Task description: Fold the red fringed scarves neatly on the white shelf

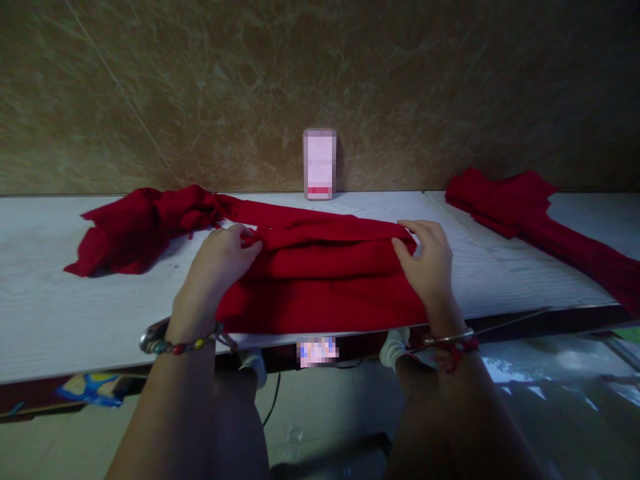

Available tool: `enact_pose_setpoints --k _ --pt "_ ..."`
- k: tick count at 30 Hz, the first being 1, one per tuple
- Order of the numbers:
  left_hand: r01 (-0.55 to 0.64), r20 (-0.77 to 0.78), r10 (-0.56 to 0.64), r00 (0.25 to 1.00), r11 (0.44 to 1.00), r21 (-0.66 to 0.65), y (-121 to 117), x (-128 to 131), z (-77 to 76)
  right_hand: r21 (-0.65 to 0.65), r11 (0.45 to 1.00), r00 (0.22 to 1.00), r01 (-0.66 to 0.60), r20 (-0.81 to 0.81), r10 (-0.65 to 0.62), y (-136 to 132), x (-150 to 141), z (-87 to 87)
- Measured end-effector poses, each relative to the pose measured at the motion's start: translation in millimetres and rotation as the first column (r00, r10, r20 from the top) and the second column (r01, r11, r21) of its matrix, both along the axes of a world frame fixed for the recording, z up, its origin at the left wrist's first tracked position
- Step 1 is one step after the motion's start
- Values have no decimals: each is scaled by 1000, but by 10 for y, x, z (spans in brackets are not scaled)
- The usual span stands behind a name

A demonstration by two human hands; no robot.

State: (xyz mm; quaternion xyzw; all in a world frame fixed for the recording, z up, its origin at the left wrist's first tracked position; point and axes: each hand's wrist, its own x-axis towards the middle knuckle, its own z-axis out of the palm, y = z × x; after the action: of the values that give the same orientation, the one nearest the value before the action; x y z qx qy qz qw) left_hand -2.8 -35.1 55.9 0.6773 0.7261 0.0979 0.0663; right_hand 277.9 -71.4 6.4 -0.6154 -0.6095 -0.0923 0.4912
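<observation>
A wide piece of red cloth (325,303) lies across the white wood-grained table in front of me, its far part gathered in folds. My left hand (225,257) grips the far left corner, thumb and fingers closed round the fabric. At the opposite corner, my right hand (425,257) pinches the folded edge between thumb and fingers. From the far edge, a narrower strip of red fabric runs left to a crumpled red bundle (145,227). Whether strip, bundle and cloth are one piece, I cannot tell.
Another stack of red cloth (510,200) lies at the right, trailing over the table's front edge. A phone-like device (320,163), blurred, leans on the brown marbled wall (225,87). The white table (40,300) is narrow. Below it are my legs and a dark cable (271,400).
</observation>
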Motion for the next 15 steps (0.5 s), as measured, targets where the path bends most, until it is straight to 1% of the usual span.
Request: enact_pose_setpoints --k 2,3,6,9,12,15 --pt "14 -2 -14 1000 999 35 9 45 -17 14 997 993 -79 92 77 -9 -127 13" --pt "18 3 -18 1000 999 44 13 69 -26 5 995 987 -99 126 97 -8 -186 13" --pt "23 37 -25 999 997 70 14 126 -39 -35 994 974 -102 199 107 23 -319 -10" --pt "11 69 -19 997 994 113 -3 147 -25 -60 994 963 -97 246 109 74 -385 -35" --pt "-1 51 -7 999 988 152 -16 140 -17 -61 994 970 -88 224 99 113 -407 -29" --pt "36 14 -39 999 984 172 -10 132 -36 -54 992 983 -110 140 117 116 -423 8"
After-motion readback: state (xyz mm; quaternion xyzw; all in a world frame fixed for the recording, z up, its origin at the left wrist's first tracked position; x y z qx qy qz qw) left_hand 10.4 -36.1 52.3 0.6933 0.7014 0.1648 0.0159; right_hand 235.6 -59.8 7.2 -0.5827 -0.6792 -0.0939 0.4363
